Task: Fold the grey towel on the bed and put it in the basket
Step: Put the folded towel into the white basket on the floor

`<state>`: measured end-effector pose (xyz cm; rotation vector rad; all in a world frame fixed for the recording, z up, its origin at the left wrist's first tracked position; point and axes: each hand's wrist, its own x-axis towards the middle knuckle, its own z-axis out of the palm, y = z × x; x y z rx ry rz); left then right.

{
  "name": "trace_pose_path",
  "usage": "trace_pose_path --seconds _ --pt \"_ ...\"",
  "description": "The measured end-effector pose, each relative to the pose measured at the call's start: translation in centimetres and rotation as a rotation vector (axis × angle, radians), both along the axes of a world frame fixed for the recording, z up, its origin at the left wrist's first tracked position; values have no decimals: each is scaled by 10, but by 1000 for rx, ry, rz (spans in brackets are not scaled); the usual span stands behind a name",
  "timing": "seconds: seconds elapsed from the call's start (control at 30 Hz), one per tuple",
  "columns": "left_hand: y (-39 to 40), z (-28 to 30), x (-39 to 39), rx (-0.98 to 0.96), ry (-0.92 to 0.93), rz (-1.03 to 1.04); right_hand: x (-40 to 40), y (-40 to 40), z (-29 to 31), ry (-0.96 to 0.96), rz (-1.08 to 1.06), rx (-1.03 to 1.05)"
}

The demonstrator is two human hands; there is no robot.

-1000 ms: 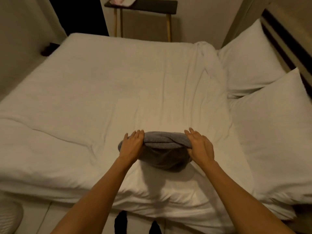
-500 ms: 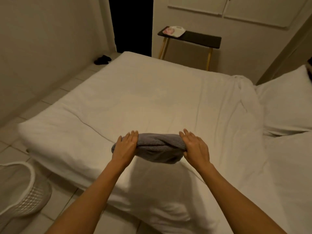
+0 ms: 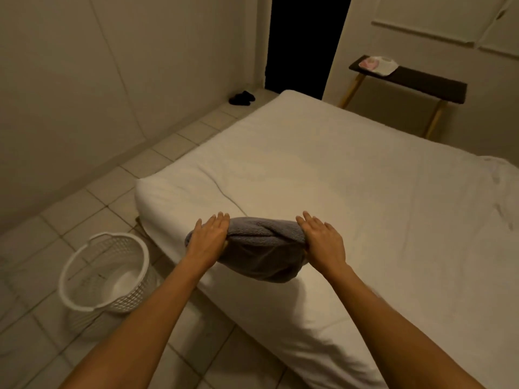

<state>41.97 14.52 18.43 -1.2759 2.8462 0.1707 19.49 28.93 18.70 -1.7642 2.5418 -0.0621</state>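
We find the folded grey terry towel [image 3: 262,252] held up between both hands above the near corner of the white-sheeted bed [image 3: 351,178], clear of the sheet. The left hand [image 3: 209,238] takes its left end and the right hand [image 3: 323,242] its right end, each grip lying fingers-flat over the top with the thumb hidden beneath. The white perforated plastic laundry basket [image 3: 105,272] stands on the tiled floor [image 3: 84,197] beside the bed, left of the towel.
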Motion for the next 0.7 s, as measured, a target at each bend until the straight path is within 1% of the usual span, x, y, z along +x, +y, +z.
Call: trace_pose_path --seconds 0.23,0.5,0.7 --pt "-55 1 93 -9 -28 140 76 -87 -1 22 156 -11" --pt "-102 -1 166 -10 -38 299 137 -173 -9 19 308 -16" --pt "-148 -15 209 13 -93 377 174 -243 -25 1 407 -7"
